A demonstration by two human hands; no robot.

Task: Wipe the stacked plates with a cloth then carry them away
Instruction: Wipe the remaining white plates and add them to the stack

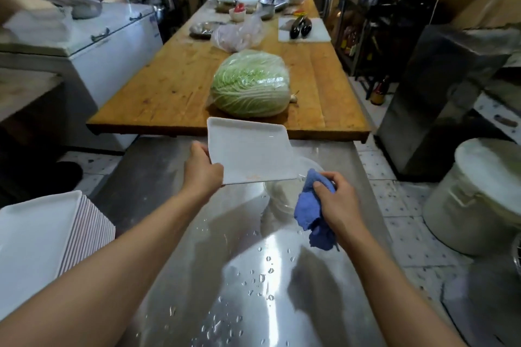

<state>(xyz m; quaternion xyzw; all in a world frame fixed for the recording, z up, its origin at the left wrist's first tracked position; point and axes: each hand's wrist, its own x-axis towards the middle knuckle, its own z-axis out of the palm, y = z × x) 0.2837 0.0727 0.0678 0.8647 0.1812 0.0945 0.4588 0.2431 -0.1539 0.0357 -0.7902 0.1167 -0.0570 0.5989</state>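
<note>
Now your left hand (201, 169) pinches one white rectangular plate (249, 149) above the bench (174, 234); your right hand (337, 200) grips the blue cloth (310, 211) at four o'clock. Stacked plates (42, 236) at eight o'clock wait, uncarried.

One plate (251, 149) held – one cloth (313, 211) – two eggplants (300, 26).

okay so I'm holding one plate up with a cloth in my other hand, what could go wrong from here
1. The left hand grips the white plate by one corner only, tilted over the glass bowl; it could slip and hit the bowl.
2. Water drops lie on the steel counter, so a plate set down there may get wet again.
3. The blue cloth in the right hand is bunched, so it may wipe unevenly.
</note>
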